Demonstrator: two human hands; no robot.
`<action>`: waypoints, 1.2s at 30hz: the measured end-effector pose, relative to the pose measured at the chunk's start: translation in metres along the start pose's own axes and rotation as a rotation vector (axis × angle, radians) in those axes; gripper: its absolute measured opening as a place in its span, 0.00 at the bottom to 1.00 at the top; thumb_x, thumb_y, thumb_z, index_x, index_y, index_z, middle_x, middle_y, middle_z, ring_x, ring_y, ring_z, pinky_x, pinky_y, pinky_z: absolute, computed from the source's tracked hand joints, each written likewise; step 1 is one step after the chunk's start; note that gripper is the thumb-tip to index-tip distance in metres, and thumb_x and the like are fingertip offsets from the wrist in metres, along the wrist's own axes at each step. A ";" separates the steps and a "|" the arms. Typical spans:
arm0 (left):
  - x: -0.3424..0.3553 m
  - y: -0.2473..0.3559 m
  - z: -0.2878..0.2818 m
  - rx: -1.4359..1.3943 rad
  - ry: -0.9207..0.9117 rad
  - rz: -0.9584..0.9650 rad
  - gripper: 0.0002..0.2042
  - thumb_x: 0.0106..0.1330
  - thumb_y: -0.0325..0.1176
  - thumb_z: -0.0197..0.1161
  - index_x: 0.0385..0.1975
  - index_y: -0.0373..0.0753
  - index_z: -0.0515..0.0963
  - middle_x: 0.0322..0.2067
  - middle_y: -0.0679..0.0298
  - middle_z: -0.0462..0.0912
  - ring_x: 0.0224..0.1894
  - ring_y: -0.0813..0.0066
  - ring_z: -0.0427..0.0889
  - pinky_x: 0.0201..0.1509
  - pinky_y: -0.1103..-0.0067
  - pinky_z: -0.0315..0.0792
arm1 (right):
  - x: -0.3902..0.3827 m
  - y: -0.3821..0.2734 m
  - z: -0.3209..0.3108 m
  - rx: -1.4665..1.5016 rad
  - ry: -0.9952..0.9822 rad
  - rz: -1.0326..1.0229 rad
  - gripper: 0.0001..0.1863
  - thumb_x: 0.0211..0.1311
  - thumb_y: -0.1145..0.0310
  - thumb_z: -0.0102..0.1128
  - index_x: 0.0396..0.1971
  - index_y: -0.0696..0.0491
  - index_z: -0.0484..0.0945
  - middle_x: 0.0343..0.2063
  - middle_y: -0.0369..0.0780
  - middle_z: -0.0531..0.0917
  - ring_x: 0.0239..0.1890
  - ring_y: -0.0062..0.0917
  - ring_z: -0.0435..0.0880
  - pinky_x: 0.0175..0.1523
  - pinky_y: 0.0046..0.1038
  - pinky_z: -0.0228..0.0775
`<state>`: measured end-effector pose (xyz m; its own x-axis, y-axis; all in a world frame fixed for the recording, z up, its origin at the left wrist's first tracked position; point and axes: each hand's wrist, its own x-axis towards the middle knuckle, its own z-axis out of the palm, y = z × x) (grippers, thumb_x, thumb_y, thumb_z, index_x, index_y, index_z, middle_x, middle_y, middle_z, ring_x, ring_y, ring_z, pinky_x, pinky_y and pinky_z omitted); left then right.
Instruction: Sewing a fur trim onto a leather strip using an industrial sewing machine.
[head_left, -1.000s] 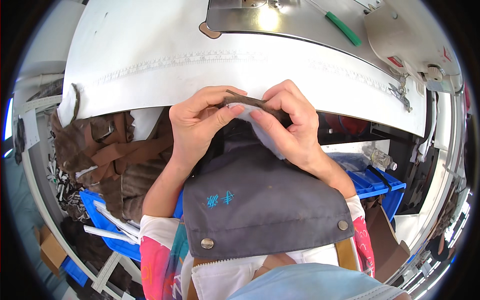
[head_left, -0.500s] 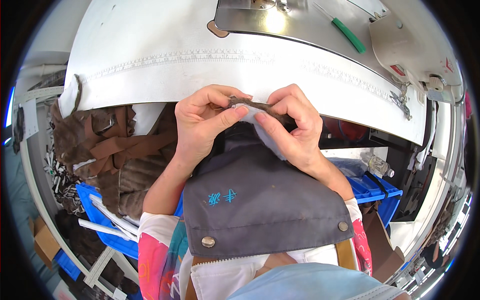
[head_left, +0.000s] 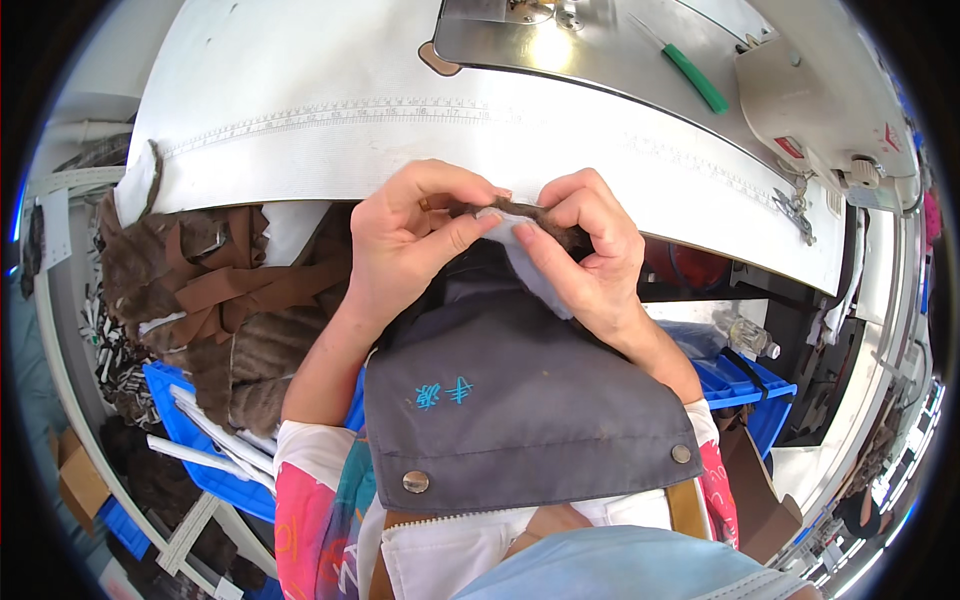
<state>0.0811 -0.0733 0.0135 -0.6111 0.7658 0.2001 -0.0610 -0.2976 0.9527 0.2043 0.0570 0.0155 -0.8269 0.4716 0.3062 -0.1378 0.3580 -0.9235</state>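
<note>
A small piece of brown fur fabric (head_left: pixel 512 227) with a pale backing is stretched between my hands, just at the front edge of the white sewing table. My left hand (head_left: pixel 412 232) pinches its left end between thumb and fingers. The right side of the same edge is gripped by my right hand (head_left: pixel 596 245), the thumb pressed on the pale side and the fingers curled behind. Part of the fabric hangs down beside my right thumb, over the dark grey apron (head_left: pixel 530 400). Its lower part is partly hidden by that hand.
A sewing machine (head_left: pixel 820 110) stands on the white table (head_left: pixel 300 60), a green-handled awl (head_left: pixel 695 78) and small metal snips (head_left: pixel 795 215) near it. Brown fur pieces (head_left: pixel 280 350) and brown strips (head_left: pixel 245 290) pile up at left, above a blue crate (head_left: pixel 185 440). Another blue crate (head_left: pixel 745 383) is at right.
My left fingertips have shifted slightly along the fabric edge, and more brown fur shows between the hands. Both hands keep their pinch. The whole view has shifted a little.
</note>
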 end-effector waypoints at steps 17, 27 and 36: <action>-0.003 0.002 -0.008 0.125 -0.055 -0.080 0.06 0.55 0.18 0.65 0.31 0.31 0.76 0.41 0.59 0.77 0.39 0.80 0.78 0.36 0.87 0.77 | -0.003 0.001 0.003 -0.033 0.001 -0.048 0.10 0.47 0.80 0.66 0.22 0.58 0.71 0.29 0.39 0.75 0.22 0.19 0.71 0.26 0.20 0.62; -0.007 0.000 -0.004 0.051 0.049 -0.095 0.08 0.54 0.15 0.65 0.32 0.30 0.77 0.37 0.60 0.78 0.38 0.80 0.78 0.42 0.84 0.75 | -0.002 0.001 0.004 0.022 0.034 -0.024 0.11 0.47 0.81 0.66 0.20 0.57 0.70 0.28 0.38 0.74 0.22 0.16 0.69 0.25 0.18 0.60; -0.005 0.001 0.001 -0.025 0.078 -0.012 0.08 0.54 0.14 0.64 0.32 0.30 0.76 0.34 0.61 0.79 0.37 0.80 0.78 0.43 0.84 0.76 | 0.003 -0.009 0.000 -0.066 -0.034 0.007 0.08 0.53 0.79 0.63 0.29 0.58 0.71 0.25 0.38 0.75 0.21 0.21 0.71 0.27 0.21 0.63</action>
<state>0.0844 -0.0767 0.0137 -0.6697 0.7230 0.1697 -0.0879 -0.3040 0.9486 0.2030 0.0554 0.0249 -0.8461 0.4467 0.2910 -0.0969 0.4079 -0.9079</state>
